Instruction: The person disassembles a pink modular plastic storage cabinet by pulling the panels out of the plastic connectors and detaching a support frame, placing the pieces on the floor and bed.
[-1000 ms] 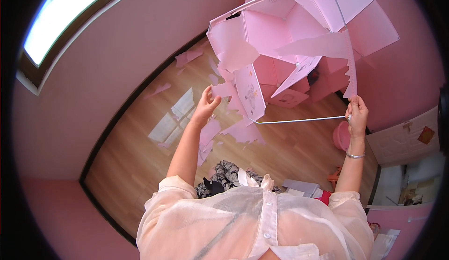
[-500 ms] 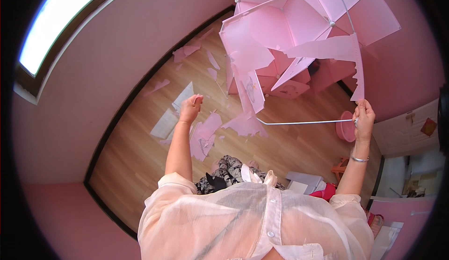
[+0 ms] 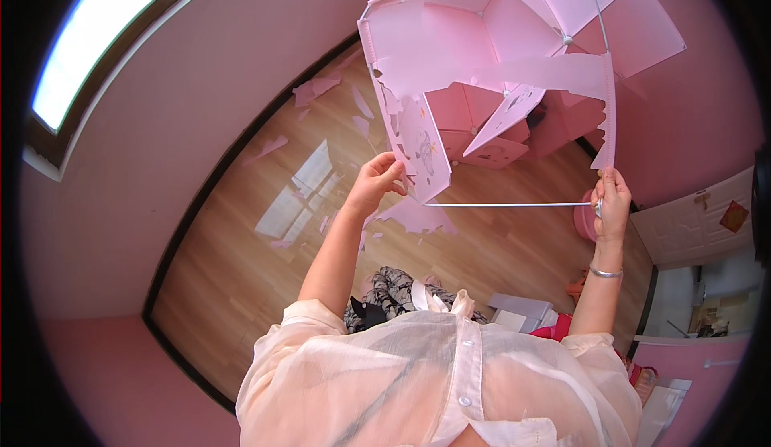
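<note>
A square frame of white rods carries a torn pink plastic sheet (image 3: 385, 33), ragged along its inner edges, with a large hole in its middle. My right hand (image 3: 612, 202) is closed round the frame's lower right corner, where the bottom rod (image 3: 506, 204) ends. At the lower left side, my left hand (image 3: 376, 183) has thumb and fingers pinched at the tattered edge of the sheet. Beyond the frame stands a pink panel cabinet (image 3: 530, 5) with white round connectors; a printed panel (image 3: 423, 146) shows just past my left hand.
Torn pink scraps (image 3: 315, 89) lie about the wooden floor (image 3: 233, 262), one larger piece (image 3: 418, 216) below the frame. A pink basin (image 3: 585, 224) sits behind my right wrist. Near my feet is a pale box (image 3: 518, 314); a pink wall rises at right.
My left hand has moved right and slightly up from open space to the frame's left edge. The frame has shifted and turned slightly leftward, with my right hand still gripping its corner.
</note>
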Tool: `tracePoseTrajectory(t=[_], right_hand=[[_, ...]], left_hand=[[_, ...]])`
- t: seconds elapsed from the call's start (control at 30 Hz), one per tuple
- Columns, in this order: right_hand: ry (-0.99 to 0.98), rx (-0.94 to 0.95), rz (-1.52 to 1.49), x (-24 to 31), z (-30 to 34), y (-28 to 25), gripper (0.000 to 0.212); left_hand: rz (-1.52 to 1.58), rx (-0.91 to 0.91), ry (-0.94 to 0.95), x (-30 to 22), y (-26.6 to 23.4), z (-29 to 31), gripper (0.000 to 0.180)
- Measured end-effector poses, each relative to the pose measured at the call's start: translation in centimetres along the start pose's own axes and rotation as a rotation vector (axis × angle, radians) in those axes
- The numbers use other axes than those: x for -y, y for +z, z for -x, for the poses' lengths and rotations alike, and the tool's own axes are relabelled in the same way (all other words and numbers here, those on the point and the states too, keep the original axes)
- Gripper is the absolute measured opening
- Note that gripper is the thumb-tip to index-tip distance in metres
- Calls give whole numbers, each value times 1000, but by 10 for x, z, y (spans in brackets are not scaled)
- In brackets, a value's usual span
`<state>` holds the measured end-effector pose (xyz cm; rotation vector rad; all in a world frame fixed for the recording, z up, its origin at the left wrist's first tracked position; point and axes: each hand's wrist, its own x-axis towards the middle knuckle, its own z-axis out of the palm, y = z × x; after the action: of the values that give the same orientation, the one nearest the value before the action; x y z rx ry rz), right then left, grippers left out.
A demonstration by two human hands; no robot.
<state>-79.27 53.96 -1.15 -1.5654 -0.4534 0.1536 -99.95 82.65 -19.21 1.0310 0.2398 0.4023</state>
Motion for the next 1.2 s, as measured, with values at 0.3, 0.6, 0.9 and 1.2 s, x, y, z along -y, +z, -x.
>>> tracePoseTrajectory(t=[0.3, 0.6, 0.9, 1.2], right_hand=[[50, 11, -2, -17, -6, 4, 24], [129, 86, 12, -33, -20, 13, 25], [99, 152, 51, -26, -7, 45, 26], [193, 333, 78, -21, -22, 37, 24]], left_hand=[[147, -75, 69, 2, 16, 8, 14], [366, -25, -36, -1, 8, 15, 18], [-26, -515, -142, -1, -7, 3, 23], [444, -492, -1, 3, -3, 4, 31]])
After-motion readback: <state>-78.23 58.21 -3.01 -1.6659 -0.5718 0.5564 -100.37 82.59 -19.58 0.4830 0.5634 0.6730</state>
